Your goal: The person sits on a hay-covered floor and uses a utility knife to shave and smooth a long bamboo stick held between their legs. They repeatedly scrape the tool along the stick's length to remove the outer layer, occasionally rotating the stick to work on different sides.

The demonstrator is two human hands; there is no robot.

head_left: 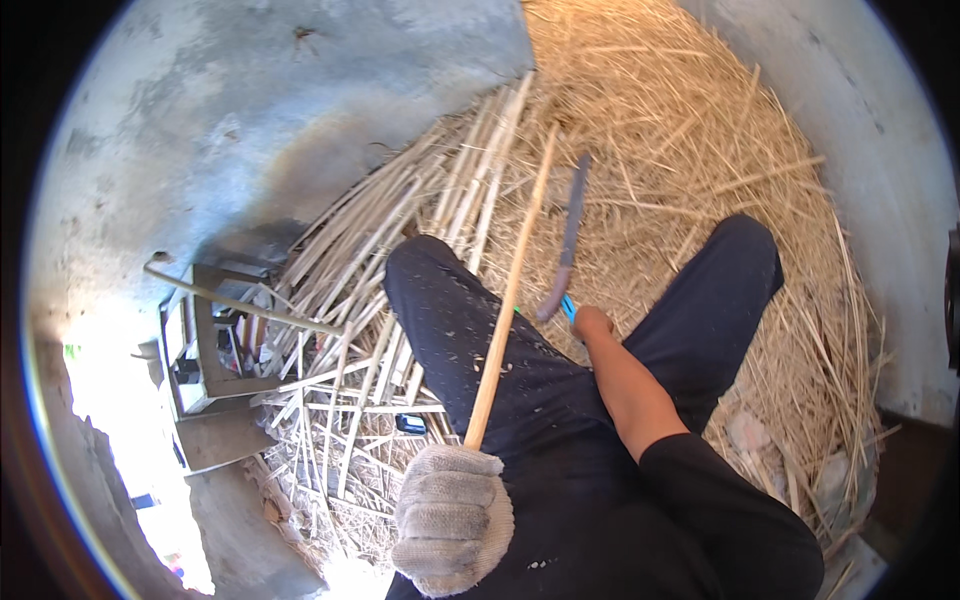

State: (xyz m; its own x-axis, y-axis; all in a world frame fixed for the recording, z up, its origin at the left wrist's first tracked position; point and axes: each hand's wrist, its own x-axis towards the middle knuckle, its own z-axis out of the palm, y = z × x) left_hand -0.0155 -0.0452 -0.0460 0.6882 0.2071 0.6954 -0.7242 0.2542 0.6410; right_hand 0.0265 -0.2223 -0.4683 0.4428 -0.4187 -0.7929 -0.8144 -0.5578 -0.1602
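Note:
My left hand, in a pale knitted work glove, is closed around the near end of a long, slender bamboo strip. The strip slants up and away over my left thigh toward the shavings. My right hand is bare and closed between my knees. A short blue tool sticks out of its fingers; its kind is mostly hidden by the hand. Just beyond it is a long knife with a dark, slightly curved blade and a brown handle, its handle end close to the blue tool.
Many split bamboo strips lie in a loose pile on the left. Straw-like shavings cover the floor ahead and right. A wooden-framed stand is at far left, with a small black-and-blue object nearer me. Grey walls rise around.

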